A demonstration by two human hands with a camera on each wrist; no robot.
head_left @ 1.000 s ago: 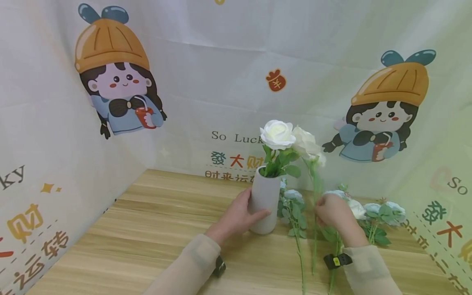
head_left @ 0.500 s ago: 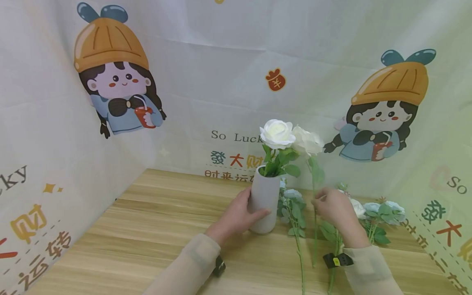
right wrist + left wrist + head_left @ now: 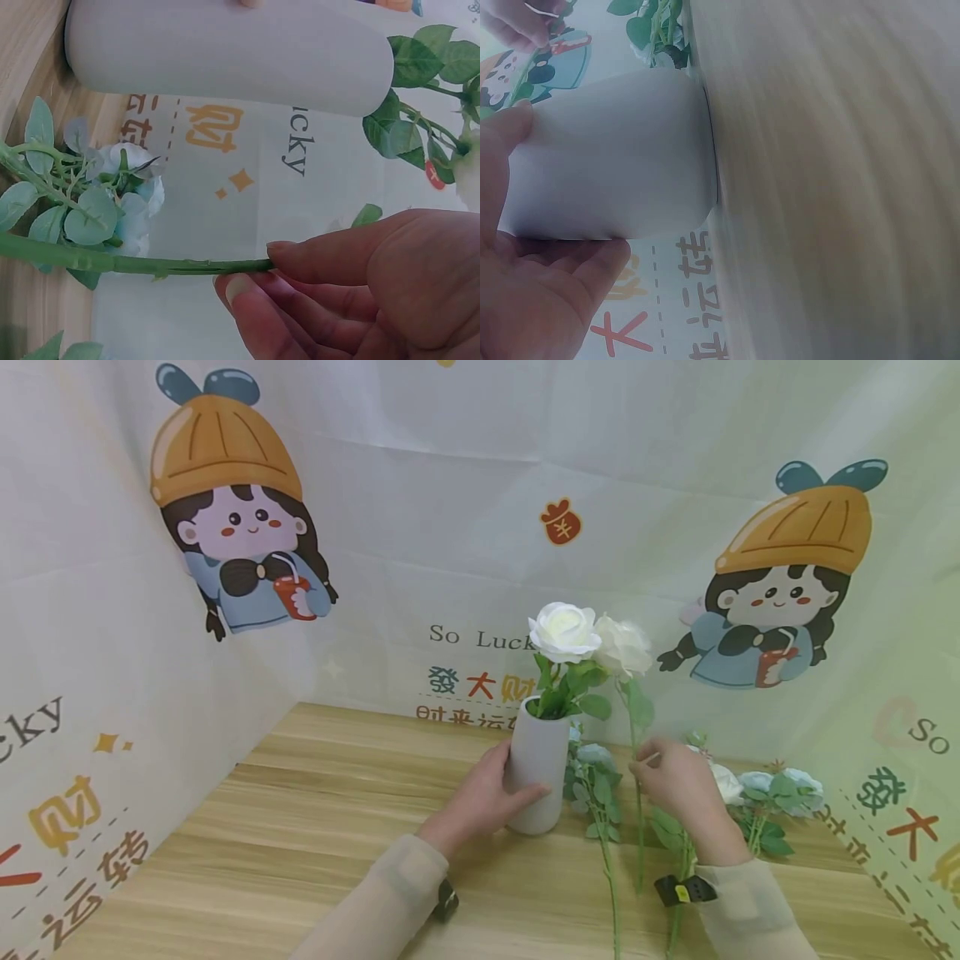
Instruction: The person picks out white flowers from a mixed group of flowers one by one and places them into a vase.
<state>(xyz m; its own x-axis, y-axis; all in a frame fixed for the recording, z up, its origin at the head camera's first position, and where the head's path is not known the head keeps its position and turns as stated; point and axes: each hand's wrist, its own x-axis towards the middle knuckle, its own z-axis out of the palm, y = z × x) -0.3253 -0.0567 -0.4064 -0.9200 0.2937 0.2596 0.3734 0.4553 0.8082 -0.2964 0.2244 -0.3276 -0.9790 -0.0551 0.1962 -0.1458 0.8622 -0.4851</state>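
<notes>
A pale grey vase [image 3: 538,768] stands upright on the table, holding one white rose [image 3: 564,632] with green leaves. My left hand [image 3: 486,797] grips the vase low on its left side; in the left wrist view, thumb and fingers lie on opposite sides of the vase. To the right of it, my right hand [image 3: 681,781] pinches the green stem [image 3: 150,264] of a second white rose [image 3: 624,646] between thumb and fingertips. That rose is upright, its head right beside the first one, and its lower stem hangs below my hand.
Pale blue flowers [image 3: 597,756] with a long stem lie on the wooden table [image 3: 300,827] just right of the vase. More blue flowers [image 3: 798,789] and a white rose [image 3: 726,783] lie behind and beside my right forearm. A printed cloth backdrop [image 3: 420,543] rises along the table's back.
My right hand has shifted slightly left with the second rose, and the lower end of its stem sits a little higher. The left hand and vase have stayed put.
</notes>
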